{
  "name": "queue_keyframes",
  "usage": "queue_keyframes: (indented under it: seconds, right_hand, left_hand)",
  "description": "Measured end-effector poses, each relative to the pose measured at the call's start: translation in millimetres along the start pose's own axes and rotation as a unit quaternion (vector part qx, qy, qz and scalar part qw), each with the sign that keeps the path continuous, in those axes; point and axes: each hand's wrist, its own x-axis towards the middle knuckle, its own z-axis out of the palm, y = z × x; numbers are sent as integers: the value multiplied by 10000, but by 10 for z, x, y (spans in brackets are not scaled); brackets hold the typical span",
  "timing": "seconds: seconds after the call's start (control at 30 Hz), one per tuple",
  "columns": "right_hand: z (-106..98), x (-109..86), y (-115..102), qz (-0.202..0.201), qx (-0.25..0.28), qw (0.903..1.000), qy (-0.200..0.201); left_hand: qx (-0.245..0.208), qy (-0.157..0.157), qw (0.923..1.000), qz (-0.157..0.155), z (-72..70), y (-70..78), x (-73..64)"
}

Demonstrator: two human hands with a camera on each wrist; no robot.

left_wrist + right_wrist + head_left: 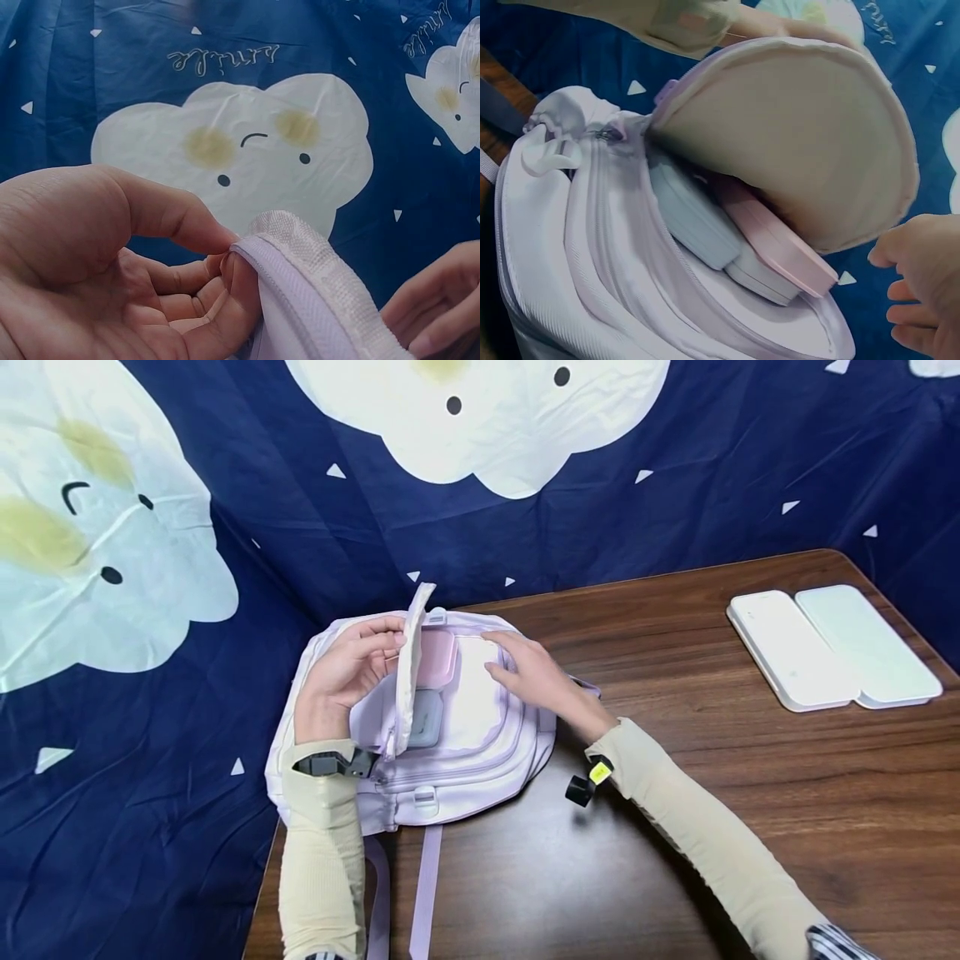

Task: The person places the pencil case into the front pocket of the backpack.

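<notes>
The left hand [348, 664] pinches the rim of the front-pocket flap [408, 672] at the lavender backpack's [468, 792] ten o'clock, standing it upright — probably to hold the pocket mouth open. The right hand [528, 668], at two o'clock, has its fingers loosely parted with nothing in them; whether they touch the pocket's edge I cannot tell. Inside, under the flap, lie a pink case [440, 656] and, towards six o'clock from it, a blue-grey case [426, 718], seemingly tucked deep so the pocket contains them.

The patterned curtain [525, 547] hangs close behind the bag's twelve o'clock edge, leaving little room there. Wood table [637, 868] stretches from three to five o'clock — the roomier side — with an opened white case [795, 652] well apart at three.
</notes>
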Motion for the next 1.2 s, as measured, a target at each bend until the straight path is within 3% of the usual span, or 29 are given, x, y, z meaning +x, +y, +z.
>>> queue_keyframes:
  seconds: [0.2,0.37,1.2]
  right_hand:
    - [-149,-84,89,73,272,9978,597]
    - [-300,-173,159,246,458,9951,835]
    - [-526,-393,336,441,375,9901,1278]
  left_hand:
    - [-76,48,10000,-16,4,2,-26]
    - [-35,1,10000,2,-2,-8,-30]
    - [-79,29,9999,57,-31,-17,-59]
